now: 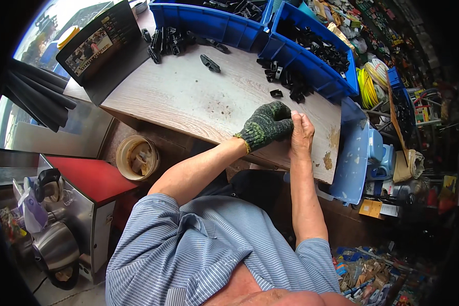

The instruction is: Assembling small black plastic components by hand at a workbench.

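Observation:
My left hand (266,124) wears a dark green knitted glove with a yellowish cuff, and its fingers are curled. Pressed up against the glove's fingertips is my bare right hand (302,133), closed with the thumb upward. Whatever lies between the two hands is hidden. Both are over the right front part of the wooden table (188,97). Just beyond them are a small black plastic piece (276,94) and a loose pile of black plastic parts (294,85). A longer black part (210,63) lies alone farther back, near a cluster of similar black parts (164,43).
Two blue bins (209,24) (306,65) of black parts border the table's back. An open dark screen device (94,56) stands at left. Below are a bucket (121,157), a red-topped cabinet (89,176) and a kettle (56,246). A blue tub (353,148) adjoins the right edge.

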The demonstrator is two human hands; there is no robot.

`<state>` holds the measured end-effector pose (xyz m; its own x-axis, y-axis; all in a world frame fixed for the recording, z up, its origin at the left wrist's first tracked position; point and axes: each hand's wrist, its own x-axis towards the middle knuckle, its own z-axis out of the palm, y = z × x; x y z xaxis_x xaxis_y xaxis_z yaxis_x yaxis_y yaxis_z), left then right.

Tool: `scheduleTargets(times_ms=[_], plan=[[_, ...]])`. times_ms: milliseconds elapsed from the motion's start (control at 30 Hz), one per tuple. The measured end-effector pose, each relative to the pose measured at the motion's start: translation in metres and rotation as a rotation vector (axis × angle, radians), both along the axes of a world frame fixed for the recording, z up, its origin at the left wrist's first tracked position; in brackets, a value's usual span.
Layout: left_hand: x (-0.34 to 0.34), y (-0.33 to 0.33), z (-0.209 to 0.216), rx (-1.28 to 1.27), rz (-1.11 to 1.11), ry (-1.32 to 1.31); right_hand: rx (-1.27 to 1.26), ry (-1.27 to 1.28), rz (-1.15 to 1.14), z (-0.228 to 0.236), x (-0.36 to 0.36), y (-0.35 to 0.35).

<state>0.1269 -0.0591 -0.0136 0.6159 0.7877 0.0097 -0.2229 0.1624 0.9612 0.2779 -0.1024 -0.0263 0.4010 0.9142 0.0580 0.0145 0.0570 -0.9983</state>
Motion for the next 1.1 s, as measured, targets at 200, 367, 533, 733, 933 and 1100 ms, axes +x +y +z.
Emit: scheduleTargets(times_ms=[200,367,533,733,933,1100], plan=[[0.001,-0.007,-0.008,0.527,0.294,0.306,-0.038,-0.075,0.014,-0.003,-0.002,-0.002],[-0.017,-0.012,-0.006,0.814,0.397,0.381,-0.003,0.048,-0.014,0.018,-0.036,-0.003],[-0.036,-0.007,-0.006,0.971,0.402,0.319,-0.224,0.174,0.177,0.027,-0.043,-0.012],[-0.056,-0.005,0.002,1.009,0.421,0.449,-0.068,0.201,0.056,0.021,-0.060,-0.008],[-0.136,0.088,0.009,1.286,0.588,1.096,-0.124,0.331,-0.001,0.027,-0.071,-0.002],[-0.134,0.136,-0.008,1.434,0.477,1.008,-0.140,0.331,-0.050,0.026,-0.069,-0.001]])
